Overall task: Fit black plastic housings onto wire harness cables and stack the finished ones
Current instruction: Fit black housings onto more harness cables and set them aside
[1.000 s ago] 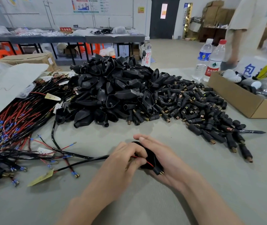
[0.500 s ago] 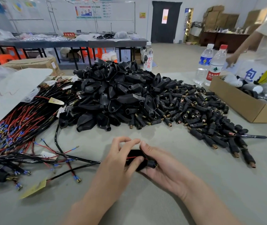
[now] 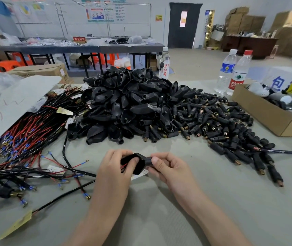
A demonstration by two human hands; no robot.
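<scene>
Both hands hold one black plastic housing (image 3: 139, 164) just above the grey table (image 3: 221, 201). My left hand (image 3: 116, 167) grips its wide end, where a red wire shows. My right hand (image 3: 168, 167) pinches its narrow neck between thumb and fingers. A black cable (image 3: 63, 197) with a yellow tag runs from under my left hand toward the lower left. A big pile of black housings (image 3: 127, 103) lies behind the hands. Loose wire harness cables (image 3: 22, 139) with red leads and blue terminals cover the left side.
A spread of small black plugs with brass ends (image 3: 221, 125) fills the right middle. An open cardboard box (image 3: 266, 112) stands at the right edge, two water bottles (image 3: 234, 71) behind it. A third bottle (image 3: 164, 64) is behind the pile. A black pen (image 3: 276, 151) lies right.
The housing has been lifted and turned between the hands. My right hand moved from cupping it below to pinching its narrow end. The person at the back right has left the view.
</scene>
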